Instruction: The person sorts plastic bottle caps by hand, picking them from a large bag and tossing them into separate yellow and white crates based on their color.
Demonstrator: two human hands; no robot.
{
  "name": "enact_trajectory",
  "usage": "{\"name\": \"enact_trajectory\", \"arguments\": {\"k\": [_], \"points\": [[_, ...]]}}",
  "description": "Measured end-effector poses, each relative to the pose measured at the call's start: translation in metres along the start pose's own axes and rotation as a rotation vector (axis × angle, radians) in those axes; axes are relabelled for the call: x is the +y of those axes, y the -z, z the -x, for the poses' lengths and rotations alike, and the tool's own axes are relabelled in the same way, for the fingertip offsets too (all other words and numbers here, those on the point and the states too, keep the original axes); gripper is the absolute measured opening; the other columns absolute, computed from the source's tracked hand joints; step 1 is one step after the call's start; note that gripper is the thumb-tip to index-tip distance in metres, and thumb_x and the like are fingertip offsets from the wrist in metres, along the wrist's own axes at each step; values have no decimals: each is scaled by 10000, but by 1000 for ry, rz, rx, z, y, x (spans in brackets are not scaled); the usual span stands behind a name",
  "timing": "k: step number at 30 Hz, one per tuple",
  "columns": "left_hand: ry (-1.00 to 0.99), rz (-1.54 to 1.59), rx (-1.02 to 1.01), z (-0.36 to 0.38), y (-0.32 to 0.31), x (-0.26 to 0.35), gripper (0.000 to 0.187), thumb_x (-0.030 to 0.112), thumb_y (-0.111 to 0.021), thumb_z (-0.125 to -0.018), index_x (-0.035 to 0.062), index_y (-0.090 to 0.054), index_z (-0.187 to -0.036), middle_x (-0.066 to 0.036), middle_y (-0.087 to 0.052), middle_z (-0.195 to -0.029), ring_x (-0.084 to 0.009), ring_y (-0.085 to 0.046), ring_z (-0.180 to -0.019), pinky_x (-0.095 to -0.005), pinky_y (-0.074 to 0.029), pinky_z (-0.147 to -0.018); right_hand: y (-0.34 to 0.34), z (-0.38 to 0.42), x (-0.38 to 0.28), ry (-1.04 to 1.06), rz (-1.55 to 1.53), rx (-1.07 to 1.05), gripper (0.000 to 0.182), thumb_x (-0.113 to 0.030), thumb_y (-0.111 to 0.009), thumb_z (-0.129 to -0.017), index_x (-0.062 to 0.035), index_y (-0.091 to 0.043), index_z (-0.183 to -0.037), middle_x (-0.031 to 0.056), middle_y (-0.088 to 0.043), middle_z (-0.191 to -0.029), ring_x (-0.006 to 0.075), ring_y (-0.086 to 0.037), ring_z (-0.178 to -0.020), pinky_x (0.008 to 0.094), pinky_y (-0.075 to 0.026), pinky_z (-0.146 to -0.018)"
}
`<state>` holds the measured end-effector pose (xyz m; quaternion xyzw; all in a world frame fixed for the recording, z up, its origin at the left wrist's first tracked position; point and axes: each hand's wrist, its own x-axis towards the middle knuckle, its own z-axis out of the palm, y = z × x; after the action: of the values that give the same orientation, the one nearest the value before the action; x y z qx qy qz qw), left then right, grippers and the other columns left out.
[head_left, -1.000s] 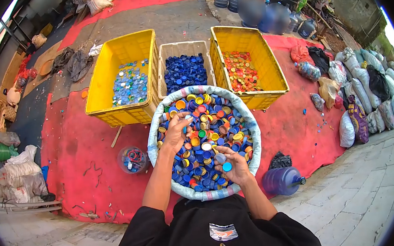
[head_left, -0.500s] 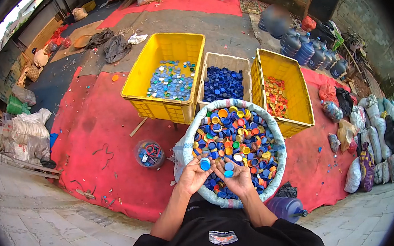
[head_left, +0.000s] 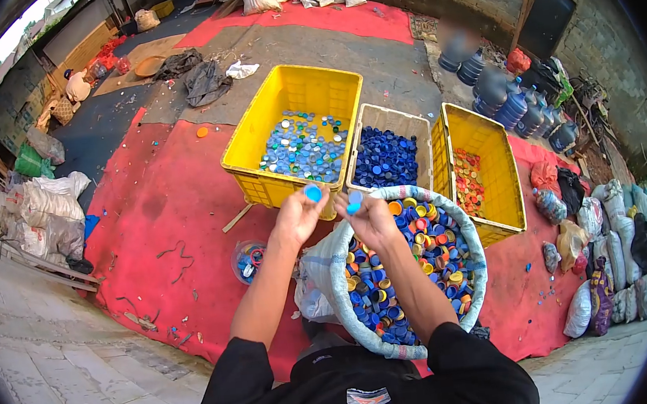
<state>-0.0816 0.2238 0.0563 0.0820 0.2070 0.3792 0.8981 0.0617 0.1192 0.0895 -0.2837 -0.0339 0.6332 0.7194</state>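
My left hand [head_left: 299,218] is closed on a light blue bottle cap [head_left: 312,194], held up at the near edge of the large yellow crate [head_left: 247,180]. Close beside it, my right hand [head_left: 374,223] grips light blue bottle caps [head_left: 354,202] at its fingertips, over the rim of the round sack [head_left: 340,278]. Mixed caps [head_left: 441,249] in blue, orange, yellow and red fill that sack. Pale blue, green and white caps [head_left: 299,148] lie in the large yellow crate. A white crate [head_left: 409,124] holds dark blue caps [head_left: 386,157].
A second yellow crate [head_left: 497,162] with orange and red caps [head_left: 468,180] stands at the right. A clear tub [head_left: 249,261] of odds and ends sits on the red mat [head_left: 181,255]. Large water bottles [head_left: 513,108] and filled sacks [head_left: 620,212] line the right side.
Both hands have moved forward, away from above the sack's caps towards the large yellow crate, still holding light blue caps. The view has shifted slightly.
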Motion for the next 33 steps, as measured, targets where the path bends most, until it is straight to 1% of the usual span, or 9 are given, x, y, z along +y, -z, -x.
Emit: {"name": "enact_trajectory", "arguments": {"k": [3,6,7,8,12,17,24,29,33], "points": [[-92,45,22,-39,-30,43,582,-122,-445,-760,-155,-245,-1306,-349,-189,-1462,-444,-258,-1387,-515,-305,-1148,-12,-70,-13,132,23,65,192,76,-430,-710,129,-492,-884,271,-512,-1111,368,-466,-1174,555,-266,-1137],[-76,-57,81,-44,-1,44,563,-50,-474,-796,-148,-267,-1311,-350,-170,-1487,-442,-203,-1416,-521,-269,-1152,-13,-69,-10,195,61,225,57,74,-420,-718,35,-440,-754,287,-480,-1130,434,-417,-1255,599,-244,-1134],[-72,-153,45,-33,13,35,501,26,-499,-843,-111,-333,-1296,-322,-174,-1502,-438,-186,-1425,-513,-278,-1141,0,-55,-7,193,23,190,129,88,-396,-716,87,-437,-838,326,-406,-1260,484,-349,-1310,609,-262,-1124],[-77,-152,95,-23,26,23,438,47,-504,-870,-89,-380,-1267,-307,-229,-1485,-424,-241,-1404,-500,-308,-1124,15,-38,-2,220,49,117,422,98,-389,-749,191,-377,-1161,368,-277,-1402,490,-333,-1329,577,-289,-1128],[-86,-217,198,26,66,-27,266,162,-528,-957,-4,-529,-1164,-228,-485,-1340,-329,-501,-1223,-432,-449,-1005,44,61,4,152,223,141,677,112,-419,-803,92,-186,-1438,324,-220,-1484,438,-358,-1348,469,-383,-1089],[-131,-381,205,76,60,-73,260,274,-559,-980,53,-567,-1115,-112,-684,-1027,-166,-655,-843,-307,-545,-770,91,156,10,132,440,316,617,107,-431,-765,75,-323,-1371,287,-429,-1370,329,-545,-1168,420,-484,-988],[-245,-1073,150,120,22,-138,252,157,-677,-891,21,-579,-1079,-63,-660,-927,-73,-569,-732,-236,-472,-682,158,232,9,297,580,496,492,85,-447,-773,47,-436,-1264,193,-570,-1183,210,-609,-985,314,-536,-836],[-572,-1984,-10,126,28,-163,410,88,-736,-774,30,-587,-1152,-79,-703,-1014,-303,-579,-864,-408,-470,-816,170,245,-4,370,605,510,421,74,-434,-790,30,-488,-1205,136,-612,-1072,160,-611,-903,270,-520,-777],[-633,-2147,-90,118,32,-169,447,126,-743,-769,48,-583,-1179,-28,-703,-1002,-275,-554,-944,-414,-424,-858,165,252,-18,371,621,495,422,72,-435,-793,12,-500,-1206,109,-611,-1080,145,-606,-909,271,-512,-780]]}}
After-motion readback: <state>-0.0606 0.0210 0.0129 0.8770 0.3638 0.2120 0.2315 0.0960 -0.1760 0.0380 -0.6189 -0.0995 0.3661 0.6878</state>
